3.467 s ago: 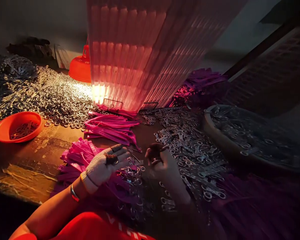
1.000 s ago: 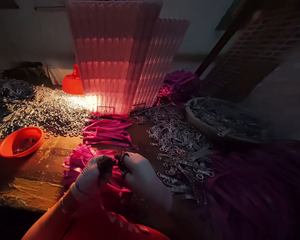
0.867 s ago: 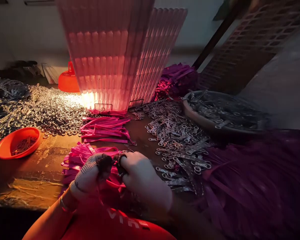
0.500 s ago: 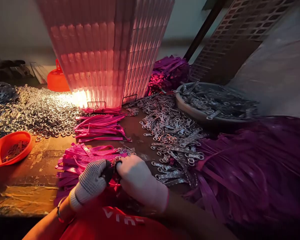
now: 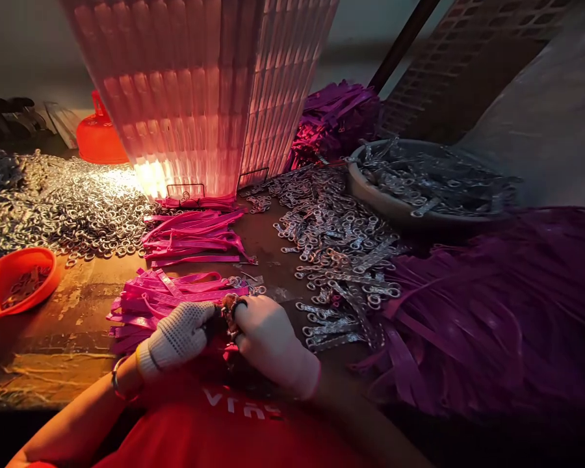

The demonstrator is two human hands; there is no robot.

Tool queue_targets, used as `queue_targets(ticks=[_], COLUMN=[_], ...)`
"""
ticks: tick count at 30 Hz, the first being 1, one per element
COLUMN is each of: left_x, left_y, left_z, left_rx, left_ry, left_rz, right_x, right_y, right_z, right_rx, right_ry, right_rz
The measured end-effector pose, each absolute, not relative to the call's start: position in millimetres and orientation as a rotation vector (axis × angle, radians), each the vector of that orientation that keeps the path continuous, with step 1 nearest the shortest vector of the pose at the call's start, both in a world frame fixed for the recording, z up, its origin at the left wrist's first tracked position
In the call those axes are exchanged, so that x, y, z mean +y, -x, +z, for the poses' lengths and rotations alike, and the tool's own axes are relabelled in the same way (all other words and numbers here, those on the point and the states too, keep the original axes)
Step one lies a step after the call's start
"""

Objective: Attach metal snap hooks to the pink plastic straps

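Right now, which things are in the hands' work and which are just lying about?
In hand:
left hand
right hand
small metal ring piece pinched between them
pink straps just beyond

Lying about:
orange bowl
ring heap
clip pile
round tray
lit shade

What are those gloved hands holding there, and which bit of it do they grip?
Both hands meet over a small metal ring piece, pinched between the fingertips of the left hand and right hand. Which part they grip is hidden.
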State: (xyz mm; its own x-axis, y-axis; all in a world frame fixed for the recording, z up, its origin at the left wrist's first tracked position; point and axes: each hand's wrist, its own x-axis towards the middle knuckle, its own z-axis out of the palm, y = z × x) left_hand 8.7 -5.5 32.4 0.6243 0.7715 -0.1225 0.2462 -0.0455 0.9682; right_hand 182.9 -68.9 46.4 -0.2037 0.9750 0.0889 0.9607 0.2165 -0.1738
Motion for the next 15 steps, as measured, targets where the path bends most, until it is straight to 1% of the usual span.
queue_targets(ticks=[3, 7, 11, 15], left_x=[-4.0, -14.5, -25.3, -27.6], left_y=[-6.0, -3.9, -1.4, 0.1], left_z=[33.4, 30.1, 22.4, 14.7], left_rx=[0.867, 0.885, 0.958, 0.929], left_ry=[-1.738, -1.997, -2.266, -2.368], left_rz=[0.476, 0.542, 0.581, 0.527], right_x=[-70.8, -67.9, -65.0, -69.8], right_y=[-184.9, -186.9, -182.6, -174.6], right_z=[62.3, 75.4, 69.1, 62.8], right_rx=[-2.332, -2.467, -2.511, -2.649], right_ry=[1.889, 1.923, 1.93, 1.852], right_rz=[0.214, 0.399, 0.399, 0.39])
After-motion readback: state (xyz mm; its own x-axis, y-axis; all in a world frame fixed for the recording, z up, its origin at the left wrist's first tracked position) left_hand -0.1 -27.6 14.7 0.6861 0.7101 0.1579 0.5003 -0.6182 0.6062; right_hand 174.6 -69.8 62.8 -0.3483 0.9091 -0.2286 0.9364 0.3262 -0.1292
